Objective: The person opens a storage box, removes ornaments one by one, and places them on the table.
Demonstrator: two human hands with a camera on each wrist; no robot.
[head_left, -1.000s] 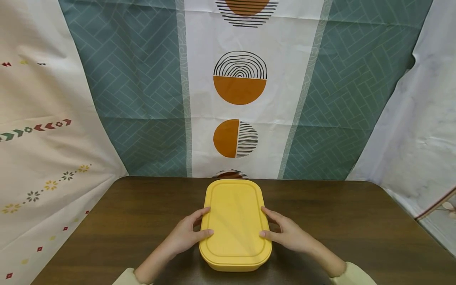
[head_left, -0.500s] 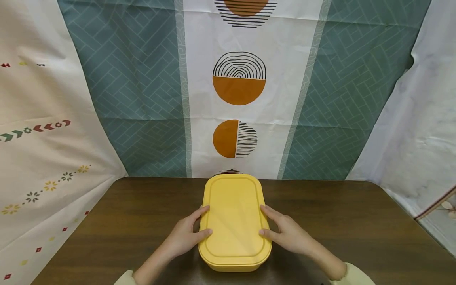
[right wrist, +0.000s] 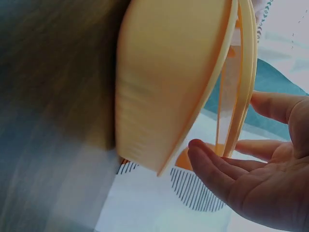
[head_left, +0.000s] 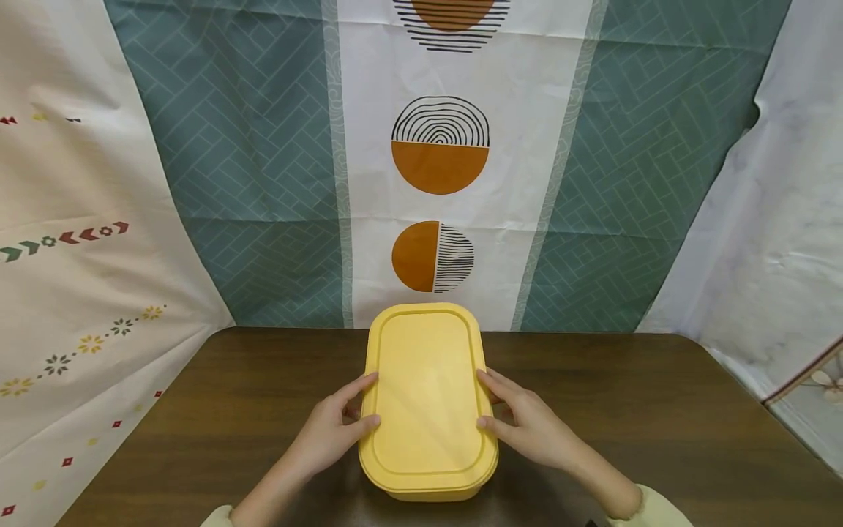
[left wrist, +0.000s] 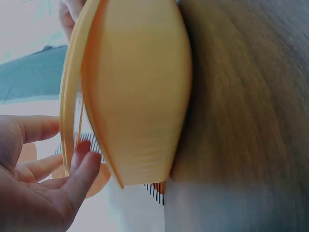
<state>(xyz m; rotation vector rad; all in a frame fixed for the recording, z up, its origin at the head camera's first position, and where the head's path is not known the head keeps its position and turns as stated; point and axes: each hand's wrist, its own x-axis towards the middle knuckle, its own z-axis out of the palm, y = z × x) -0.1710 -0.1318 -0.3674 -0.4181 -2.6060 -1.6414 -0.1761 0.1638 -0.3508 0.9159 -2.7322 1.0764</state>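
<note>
A yellow lid [head_left: 424,391] lies tilted over a yellow rectangular food container [left wrist: 137,92]. Its far end is raised off the rim, while the near end stays close to the container. My left hand [head_left: 331,430] holds the lid's left edge, thumb on top and fingers beneath, as the left wrist view shows. On the right edge, my right hand [head_left: 535,427] grips the lid in the same way. A gap between lid and rim opens towards the far end in both wrist views. The lid hides the container's inside in the head view.
The container stands on a dark brown wooden table [head_left: 612,410] with rounded far corners. Behind the table hangs a green and white cloth [head_left: 500,183] with orange circles. Pale cloths [head_left: 99,278] hang at both sides.
The lid's far end has risen and tilted up from the container. Both hands have stayed on its sides, and the left one has shifted slightly left and up.
</note>
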